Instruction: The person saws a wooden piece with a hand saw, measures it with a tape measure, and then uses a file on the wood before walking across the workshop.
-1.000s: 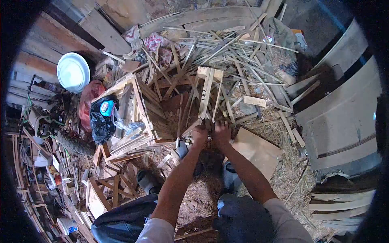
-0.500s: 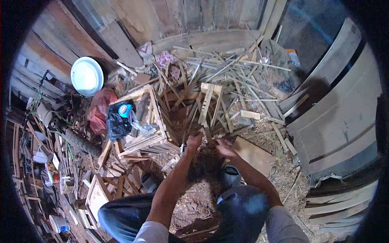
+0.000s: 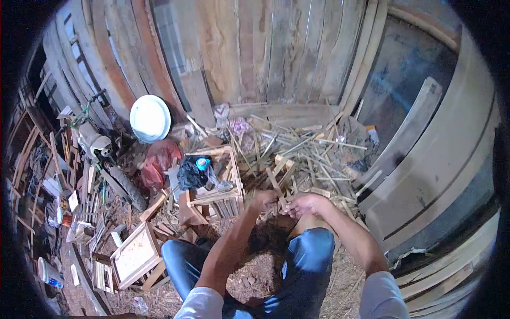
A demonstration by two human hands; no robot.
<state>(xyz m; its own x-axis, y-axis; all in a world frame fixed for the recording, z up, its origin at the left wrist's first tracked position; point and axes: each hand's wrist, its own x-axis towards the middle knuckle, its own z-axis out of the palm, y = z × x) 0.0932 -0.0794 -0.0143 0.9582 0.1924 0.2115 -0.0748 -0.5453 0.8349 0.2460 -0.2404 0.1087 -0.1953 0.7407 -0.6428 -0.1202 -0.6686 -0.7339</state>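
Note:
My right hand is closed at the lower end of a thin wooden strip, its fingers pinched together. The strip slants up and away in front of my knees. Just left of it, my left hand is curled and a little blurred; what its fingers hold, if anything, I cannot make out. Beyond both hands, several narrow wood pieces lean together. To the left stands a slatted wooden crate, with a black plastic bag and a blue-capped item on it.
Loose wood strips are heaped by the plank wall. A white basin leans at the back left near a red bag and a wheel. A wooden frame with a pale panel sits at lower left. Boards stand on the right.
My view has tilted up, showing more wall. Both hands have come up and closer together, and the wooden strip now stands between them. My right hand has closed from a more open pose.

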